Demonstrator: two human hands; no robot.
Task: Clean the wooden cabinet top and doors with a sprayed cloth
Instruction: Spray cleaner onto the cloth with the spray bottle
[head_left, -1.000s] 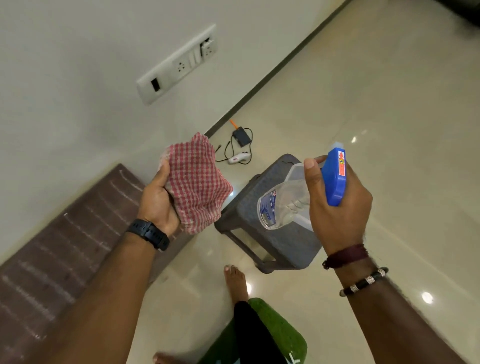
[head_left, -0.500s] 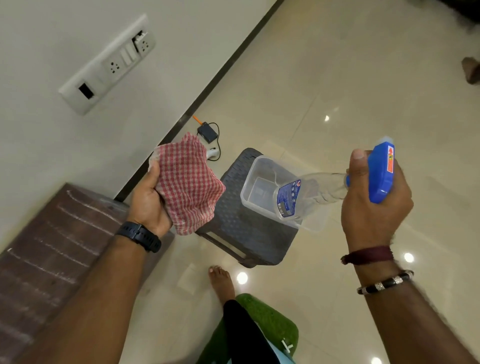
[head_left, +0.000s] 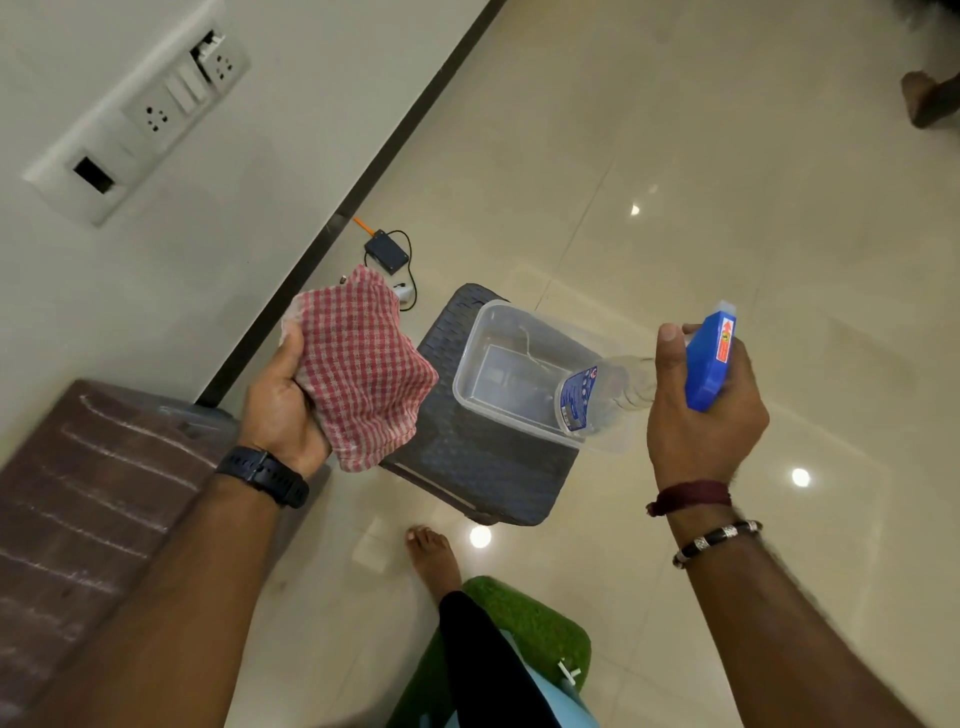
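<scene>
My left hand (head_left: 283, 402) grips a bunched red-and-white checked cloth (head_left: 358, 369), held up in front of me. My right hand (head_left: 698, 415) holds a clear spray bottle (head_left: 597, 395) by its blue trigger head (head_left: 709, 356), with the bottle's base tipped toward the cloth. The two are apart by about a hand's width. The dark wooden cabinet top (head_left: 88, 499) lies at the lower left, against the wall, with pale streaks across it.
A dark woven plastic stool (head_left: 483, 467) stands on the tiled floor and carries a clear plastic tub (head_left: 478, 358). A black adapter with cable (head_left: 387, 252) lies by the skirting. A switch panel (head_left: 140, 119) is on the wall. My bare foot (head_left: 434, 558) and a green mat (head_left: 524, 618) are below.
The view has shifted, bringing the stool and tub more into sight. My right hand with the bottle swung away to the right, off the cloth; the cloth stayed gripped in my left hand.
</scene>
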